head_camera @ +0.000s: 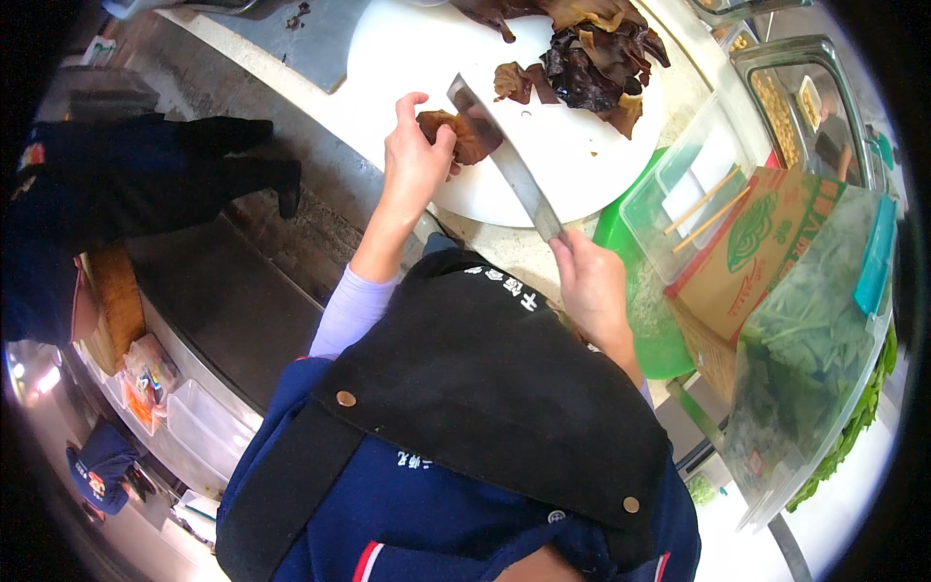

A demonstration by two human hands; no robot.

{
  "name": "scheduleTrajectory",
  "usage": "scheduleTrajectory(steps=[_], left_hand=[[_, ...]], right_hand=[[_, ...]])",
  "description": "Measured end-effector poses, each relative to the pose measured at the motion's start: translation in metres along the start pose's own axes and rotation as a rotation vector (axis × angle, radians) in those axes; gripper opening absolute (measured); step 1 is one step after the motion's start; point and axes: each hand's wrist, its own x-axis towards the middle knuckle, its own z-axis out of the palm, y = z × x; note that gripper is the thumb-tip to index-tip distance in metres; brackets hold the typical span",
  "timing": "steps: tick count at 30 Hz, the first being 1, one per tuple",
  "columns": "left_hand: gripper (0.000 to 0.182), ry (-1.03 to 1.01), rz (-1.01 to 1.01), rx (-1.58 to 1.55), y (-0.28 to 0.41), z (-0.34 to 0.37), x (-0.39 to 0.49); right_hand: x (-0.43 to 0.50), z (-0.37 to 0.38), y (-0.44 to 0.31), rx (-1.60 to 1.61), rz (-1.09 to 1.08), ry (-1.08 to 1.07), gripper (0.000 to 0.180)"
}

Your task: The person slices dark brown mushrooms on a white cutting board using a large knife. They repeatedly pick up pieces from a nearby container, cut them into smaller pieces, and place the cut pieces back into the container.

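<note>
On a round white cutting board (534,196), my left hand (418,164) pinches a brown piece of wood ear mushroom (471,145) between thumb and fingers. A kitchen knife (525,178) is gripped by its handle in my right hand (593,284). Its broad blade points away from me and lies against the right side of the held piece, covering part of it; whether the edge touches the board cannot be told. Beyond the blade are a few smaller mushroom pieces (513,82). A dark, wet heap of wood ear (596,65) spreads over the board's far right.
A green plastic basin (640,320) sits right of the board, beside a clear container (676,174) with chopsticks (709,202) and a cardboard box (756,240). Leafy greens fill a clear bin (807,356). One person (160,167) stands at left, another (102,465) farther off.
</note>
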Motion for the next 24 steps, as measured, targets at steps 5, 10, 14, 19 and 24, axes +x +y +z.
scheduleTrajectory(steps=[5,10,14,19,24], left_hand=[[0.031,0.102,0.308,0.334,-0.014,-0.007,-0.016],[0.023,0.076,0.273,0.509,-0.022,-0.013,-0.038],[0.023,0.124,0.274,0.374,-0.024,-0.02,-0.042],[0.022,0.159,0.15,0.188,-0.035,-0.027,-0.041],[0.021,0.174,0.19,0.148,-0.038,-0.022,-0.043]], right_hand=[[0.003,0.007,-0.005,-0.189,-0.034,-0.059,0.017],[0.037,0.019,-0.018,-0.265,-0.166,-0.055,0.019],[0.081,0.026,-0.026,-0.175,-0.291,0.036,0.017],[0.061,0.007,-0.025,-0.151,-0.279,0.064,0.013],[0.021,-0.001,-0.026,-0.169,-0.285,-0.015,0.011]])
